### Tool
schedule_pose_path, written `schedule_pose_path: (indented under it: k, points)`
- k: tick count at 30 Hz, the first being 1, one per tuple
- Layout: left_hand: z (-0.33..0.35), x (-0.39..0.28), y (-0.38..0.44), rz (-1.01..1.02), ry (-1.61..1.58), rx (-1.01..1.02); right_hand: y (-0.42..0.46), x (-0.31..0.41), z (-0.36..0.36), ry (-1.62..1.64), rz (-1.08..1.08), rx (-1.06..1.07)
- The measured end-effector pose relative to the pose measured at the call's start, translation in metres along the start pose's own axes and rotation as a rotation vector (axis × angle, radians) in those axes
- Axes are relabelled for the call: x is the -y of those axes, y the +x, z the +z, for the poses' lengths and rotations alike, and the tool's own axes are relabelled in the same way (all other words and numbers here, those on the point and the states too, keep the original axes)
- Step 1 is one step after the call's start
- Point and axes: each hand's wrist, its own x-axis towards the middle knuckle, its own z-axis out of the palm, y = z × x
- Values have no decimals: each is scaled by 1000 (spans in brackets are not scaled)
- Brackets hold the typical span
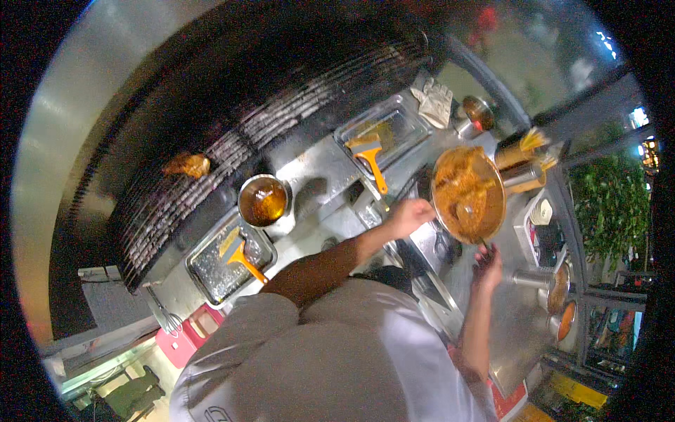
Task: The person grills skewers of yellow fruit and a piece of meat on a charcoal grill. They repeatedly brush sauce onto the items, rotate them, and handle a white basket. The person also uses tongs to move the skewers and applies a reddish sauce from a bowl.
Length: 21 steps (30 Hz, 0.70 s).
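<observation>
Before me is a round metal bowl [469, 195] with orange-brown sauce or marinade and coated pieces in it. My left hand [414, 217] grips its rim on the left side. At the lower rim, the fingers of my right hand [489, 266] are curled; a thin dark part, perhaps a handle, shows beside them. Blur hides the exact grip. Left of the bowl, a basting brush [372, 158] with an orange handle rests on a metal tray [422, 132].
A piece of meat [187, 165] lies on the long charcoal grill [295, 111]. Nearer stand a pot of brown liquid [263, 201] and a second tray [198, 264] with another brush [245, 258]. A work glove [435, 103], skewer containers [522, 176] and sauce pots [567, 319] line the counter.
</observation>
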Motion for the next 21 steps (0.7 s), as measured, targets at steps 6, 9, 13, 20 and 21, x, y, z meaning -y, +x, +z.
schedule_pose_path:
  k: [6, 9, 13, 20, 21]
  points:
    - [-43, -96, -88, -121, 274, -273, -37, -5, -26, 154, 615, 133]
    - [-47, -125, -146, -253, 149, -507, -70, -5, 29, -355, 380, 575]
    - [-25, -149, -218, -241, -118, -745, 1, -92, 115, -700, -637, 836]
    - [-16, -172, -336, -111, -48, -1302, 22, -103, 234, -1507, -749, 653]
    - [-18, -169, -353, -69, -44, -1382, 35, -119, 239, -1462, -784, 700]
